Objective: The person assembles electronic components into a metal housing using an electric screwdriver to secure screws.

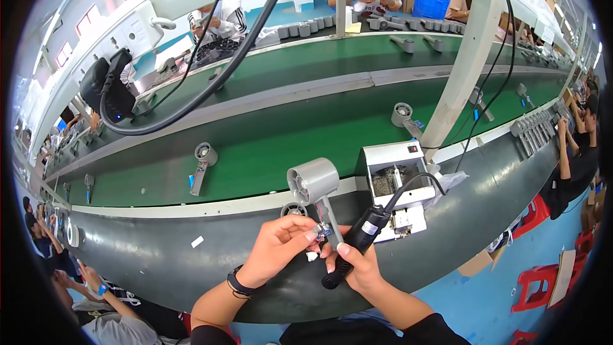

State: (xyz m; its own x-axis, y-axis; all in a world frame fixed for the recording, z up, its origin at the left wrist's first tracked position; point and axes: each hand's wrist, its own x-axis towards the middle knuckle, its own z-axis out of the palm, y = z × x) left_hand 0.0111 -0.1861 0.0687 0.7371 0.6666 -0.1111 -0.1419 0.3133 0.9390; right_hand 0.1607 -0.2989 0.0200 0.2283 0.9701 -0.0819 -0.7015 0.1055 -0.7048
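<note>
A grey handheld fan [313, 180], its round head uppermost and its handle opened, is held above the dark bench. My left hand [281, 247] pinches a small part with a circuit board [323, 230] at the handle; its exact shape is partly hidden by fingers. Around the handle's lower end, my right hand [357, 269] is closed, thumb in front. A black corded electric screwdriver [365, 230] slants across this same hand, its cord end up and to the right. Below the board, a small white piece [311, 256] shows by my left fingers. Another fan head [294, 209] sits partly hidden behind the held one.
A white screw feeder [389, 153] stands right of my hands. Beyond the bench [236, 262], green conveyor belts [274, 147] carry several fan parts. A pale post [466, 64] rises at right, and a thick black cable [217, 83] hangs ahead. Other people work around.
</note>
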